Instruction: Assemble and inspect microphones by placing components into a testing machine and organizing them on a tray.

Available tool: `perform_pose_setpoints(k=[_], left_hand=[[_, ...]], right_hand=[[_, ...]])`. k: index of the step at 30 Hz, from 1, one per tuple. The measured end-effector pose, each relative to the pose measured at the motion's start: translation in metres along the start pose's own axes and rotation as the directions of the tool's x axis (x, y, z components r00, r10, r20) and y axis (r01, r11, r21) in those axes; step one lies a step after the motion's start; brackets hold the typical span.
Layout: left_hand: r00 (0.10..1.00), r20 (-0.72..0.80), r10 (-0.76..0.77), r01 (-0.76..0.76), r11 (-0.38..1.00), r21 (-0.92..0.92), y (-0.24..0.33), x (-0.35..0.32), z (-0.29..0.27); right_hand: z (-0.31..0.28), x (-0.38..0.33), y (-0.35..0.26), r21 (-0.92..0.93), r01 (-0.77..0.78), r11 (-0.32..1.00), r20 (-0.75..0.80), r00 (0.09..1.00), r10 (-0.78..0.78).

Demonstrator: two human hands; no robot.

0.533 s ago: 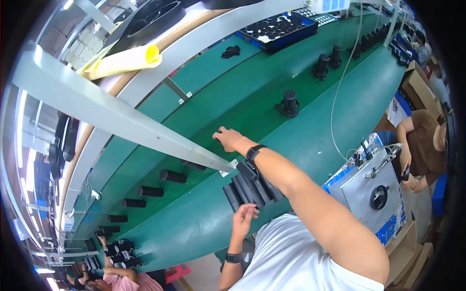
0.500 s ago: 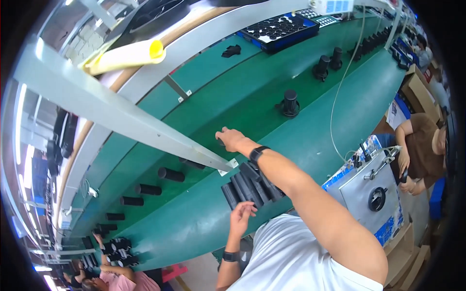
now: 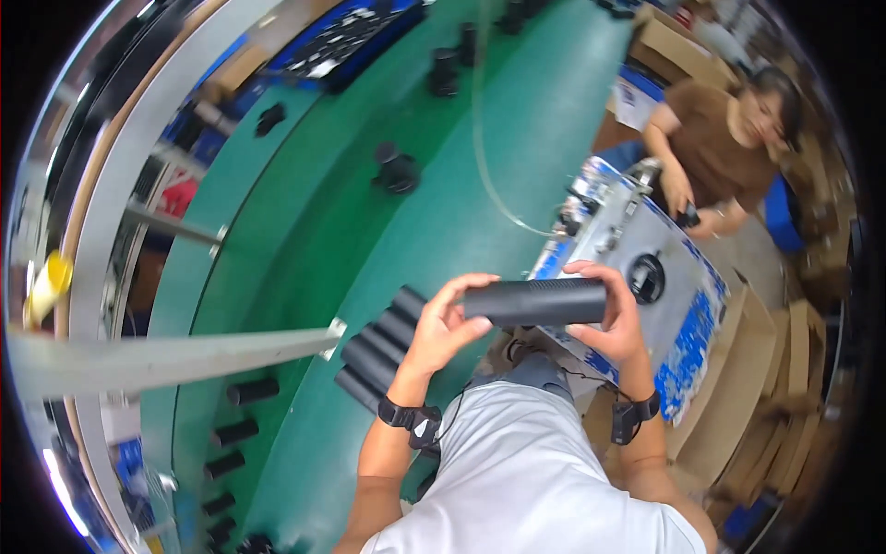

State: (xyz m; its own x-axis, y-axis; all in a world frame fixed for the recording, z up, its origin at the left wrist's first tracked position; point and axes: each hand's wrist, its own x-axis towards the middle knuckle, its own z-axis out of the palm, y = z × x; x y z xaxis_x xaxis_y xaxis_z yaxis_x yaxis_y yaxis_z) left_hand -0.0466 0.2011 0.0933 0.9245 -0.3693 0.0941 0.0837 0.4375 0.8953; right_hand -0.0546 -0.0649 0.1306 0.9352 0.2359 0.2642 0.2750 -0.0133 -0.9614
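In the head view, your left grip (image 3: 439, 329) and your right grip (image 3: 622, 325) are both grasping one black cylinder (image 3: 535, 303), each at one end. This cylinder is held crosswise, in front of your white shirt (image 3: 535, 462). To its left, several similar cylinders (image 3: 378, 343) lie side by side on the green desk (image 3: 461, 222). To its right is a metal plate (image 3: 685, 282) with a black ring (image 3: 634, 282), and beyond it, a person in brown (image 3: 711, 138).

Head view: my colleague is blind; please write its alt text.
A person's left hand and right hand hold a black cylinder near its ends. More black cylinders lie on a green worktop; a co-worker in brown is at right.
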Motion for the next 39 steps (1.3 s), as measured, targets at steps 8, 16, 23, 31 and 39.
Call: perform_pose_setpoints(k=[8, 16, 23, 31, 39], left_hand=[[0.895, 0.408, -0.182, 0.242, 0.965, -0.101, -0.044, 0.072, 0.105], [0.842, 0.406, -0.354, 0.381, 0.925, 0.017, -0.094, 0.099, 0.141], [0.837, 0.243, -0.49, 0.463, 0.872, 0.162, -0.131, 0.082, 0.108], [0.815, 0.167, -0.555, 0.538, 0.832, 0.134, -0.127, 0.074, 0.089], [0.812, 0.136, -0.567, 0.562, 0.823, 0.081, -0.124, 0.064, 0.081]], right_hand=[[-0.06, -0.102, -0.014, 0.193, 0.146, 0.97, -0.522, 0.853, -0.025], [-0.116, -0.115, -0.043, -0.38, -0.161, 0.911, -0.524, 0.849, -0.069], [-0.152, -0.077, -0.024, -0.672, -0.474, 0.569, -0.537, 0.841, 0.066], [-0.148, -0.016, -0.005, -0.816, -0.577, 0.036, -0.553, 0.797, 0.243], [-0.154, -0.03, 0.025, -0.64, -0.52, 0.566, -0.552, 0.824, 0.132]])
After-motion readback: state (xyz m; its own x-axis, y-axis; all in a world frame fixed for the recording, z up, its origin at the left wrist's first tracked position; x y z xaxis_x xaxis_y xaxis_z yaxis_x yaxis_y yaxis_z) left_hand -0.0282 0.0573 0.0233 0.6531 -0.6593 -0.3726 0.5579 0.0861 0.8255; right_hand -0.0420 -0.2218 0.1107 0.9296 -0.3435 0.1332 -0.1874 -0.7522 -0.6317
